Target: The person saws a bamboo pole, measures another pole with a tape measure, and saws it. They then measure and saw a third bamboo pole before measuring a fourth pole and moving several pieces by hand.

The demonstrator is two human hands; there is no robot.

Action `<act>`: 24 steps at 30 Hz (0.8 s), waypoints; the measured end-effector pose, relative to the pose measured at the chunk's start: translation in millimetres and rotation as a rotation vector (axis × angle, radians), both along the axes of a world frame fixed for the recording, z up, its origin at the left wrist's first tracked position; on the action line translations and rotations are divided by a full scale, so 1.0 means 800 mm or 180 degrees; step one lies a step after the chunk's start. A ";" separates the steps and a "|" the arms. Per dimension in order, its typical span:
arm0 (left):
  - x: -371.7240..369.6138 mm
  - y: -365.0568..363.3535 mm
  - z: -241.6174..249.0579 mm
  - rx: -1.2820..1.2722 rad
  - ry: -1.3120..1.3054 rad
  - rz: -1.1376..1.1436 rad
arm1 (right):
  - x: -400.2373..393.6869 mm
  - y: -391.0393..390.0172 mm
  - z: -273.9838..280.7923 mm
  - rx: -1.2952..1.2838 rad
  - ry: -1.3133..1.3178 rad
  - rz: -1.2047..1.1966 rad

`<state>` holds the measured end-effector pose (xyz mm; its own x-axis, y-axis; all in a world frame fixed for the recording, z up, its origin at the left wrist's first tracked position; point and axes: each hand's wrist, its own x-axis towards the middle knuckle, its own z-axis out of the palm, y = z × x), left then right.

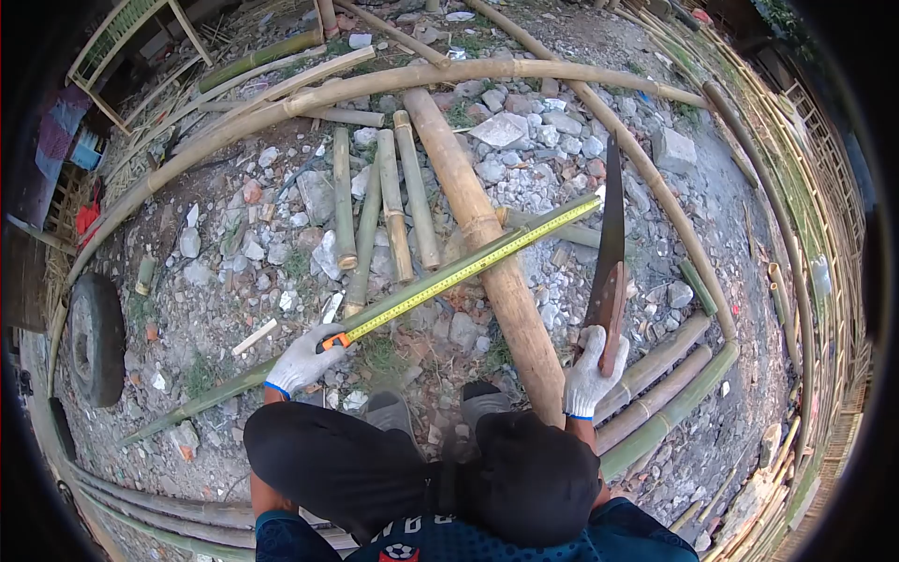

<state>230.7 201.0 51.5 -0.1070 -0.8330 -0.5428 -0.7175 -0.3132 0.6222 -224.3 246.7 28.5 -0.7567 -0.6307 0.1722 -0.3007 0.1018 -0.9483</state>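
White-gloved, my left hand (304, 362) is gripping the orange tape measure (336, 342), partly hiding its case; my right hand (590, 377) is clutching the handsaw (611, 234).

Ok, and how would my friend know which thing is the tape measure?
Find the thick brown bamboo pole in the middle. A thinner green bamboo pole crosses it, and the tape measure stretches along that one from an orange case in the gloved left hand. It's the flat, bright yellow strip with tiny marks; the poles beside it are round and unmarked.
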 end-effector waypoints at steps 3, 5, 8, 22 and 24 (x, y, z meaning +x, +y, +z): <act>-0.008 -0.005 0.020 0.0268 -0.0011 0.0098 | -0.050 -0.021 -0.031 0.0485 0.1722 -0.0263; -0.003 -0.004 0.011 0.0096 0.0091 0.0034 | -0.105 -0.022 -0.101 0.0966 0.2573 -0.0181; 0.000 -0.002 0.004 -0.0052 0.0158 -0.0006 | -0.145 -0.029 -0.142 0.1867 0.2682 0.0307; -0.013 -0.009 0.018 0.0564 0.0221 0.0333 | -0.230 -0.281 -0.140 0.2750 0.3729 0.1076; -0.021 -0.016 0.033 0.0948 0.0287 0.0543 | -0.226 -0.292 -0.131 0.3175 0.3580 0.1282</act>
